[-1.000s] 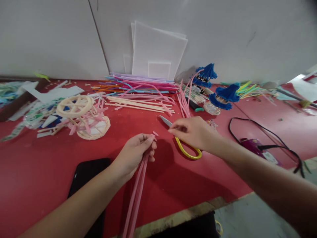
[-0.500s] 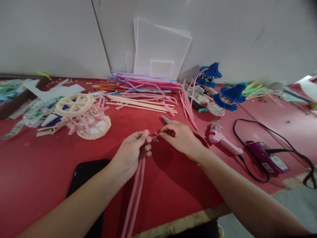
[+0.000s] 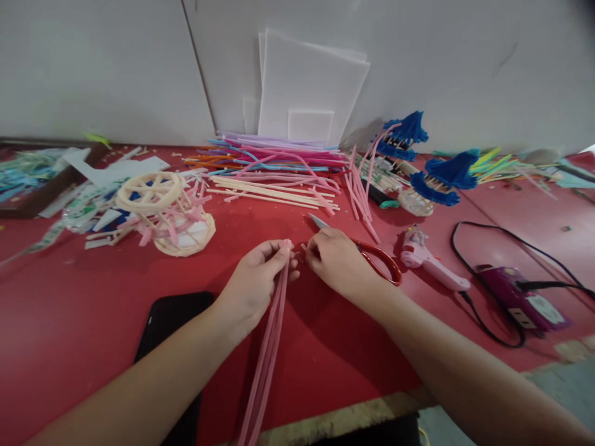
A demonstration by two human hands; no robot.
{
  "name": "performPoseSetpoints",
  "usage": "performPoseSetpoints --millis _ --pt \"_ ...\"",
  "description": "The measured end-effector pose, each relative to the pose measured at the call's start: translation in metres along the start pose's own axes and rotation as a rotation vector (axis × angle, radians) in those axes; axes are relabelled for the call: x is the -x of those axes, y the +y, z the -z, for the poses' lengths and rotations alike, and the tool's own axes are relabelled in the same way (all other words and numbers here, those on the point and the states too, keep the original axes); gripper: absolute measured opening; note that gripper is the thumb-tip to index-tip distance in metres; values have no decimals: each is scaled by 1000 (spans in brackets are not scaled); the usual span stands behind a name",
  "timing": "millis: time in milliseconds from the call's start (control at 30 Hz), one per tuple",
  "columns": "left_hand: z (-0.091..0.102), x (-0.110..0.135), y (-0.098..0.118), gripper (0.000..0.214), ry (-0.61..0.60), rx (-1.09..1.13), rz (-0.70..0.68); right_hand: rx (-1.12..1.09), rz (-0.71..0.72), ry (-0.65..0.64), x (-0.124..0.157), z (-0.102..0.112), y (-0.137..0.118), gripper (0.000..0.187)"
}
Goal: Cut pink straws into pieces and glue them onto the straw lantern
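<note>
Pink strips [image 3: 269,347], several gathered in one bundle, hang from the left hand [image 3: 261,272], which pinches them near their upper ends between thumb and fingers. The ends poke just above the thumb, roughly level; the long tails run down past the table's [image 3: 344,359] near edge and out of view. The right hand [image 3: 335,259] is close beside, its thumb and fingertips drawn narrow at a small pink scrap [image 3: 304,247]; whether they grip it or merely touch it, I cannot tell. Scissors [image 3: 389,262] show on both sides of the right hand, blade beyond the knuckles and red handle loop beside the wrist, and seem tucked within its hold.

Judging by the scrap and the short ends, some trimming appears done. The tails look uncut as far as they show, and the bundle seems joined to nothing beyond the hand, so most of its length looks unworked.

Near the left forearm lies a black phone [image 3: 179,310]. To the right rest a pink glue gun [image 3: 432,266] and a purple power block [image 3: 525,303]. Farther out, loose pink lengths [image 3: 360,195] lie by pale sticks [image 3: 274,193] and a multicoloured pile [image 3: 279,155]. Leftward, a wheel-topped frame [image 3: 151,193] already carries short pink pieces; two blue-roofed models [image 3: 449,176] stand to the far right.
</note>
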State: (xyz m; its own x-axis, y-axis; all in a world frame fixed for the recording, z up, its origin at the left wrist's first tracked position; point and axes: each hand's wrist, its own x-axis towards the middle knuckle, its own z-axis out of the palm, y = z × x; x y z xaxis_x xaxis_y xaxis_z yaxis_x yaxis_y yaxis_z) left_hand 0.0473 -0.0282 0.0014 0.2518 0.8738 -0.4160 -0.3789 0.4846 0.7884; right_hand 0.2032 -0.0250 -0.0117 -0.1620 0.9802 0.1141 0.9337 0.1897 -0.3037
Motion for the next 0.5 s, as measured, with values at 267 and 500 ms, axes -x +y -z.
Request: performPoseSetpoints --millis 267,500 --pt "5 -3 -2 11 -15 -127 -139 -223 -12 80 -3 0 1 10" --pt "6 -3 -2 11 -16 -62 -132 -810 -35 263 14 2 -22 11"
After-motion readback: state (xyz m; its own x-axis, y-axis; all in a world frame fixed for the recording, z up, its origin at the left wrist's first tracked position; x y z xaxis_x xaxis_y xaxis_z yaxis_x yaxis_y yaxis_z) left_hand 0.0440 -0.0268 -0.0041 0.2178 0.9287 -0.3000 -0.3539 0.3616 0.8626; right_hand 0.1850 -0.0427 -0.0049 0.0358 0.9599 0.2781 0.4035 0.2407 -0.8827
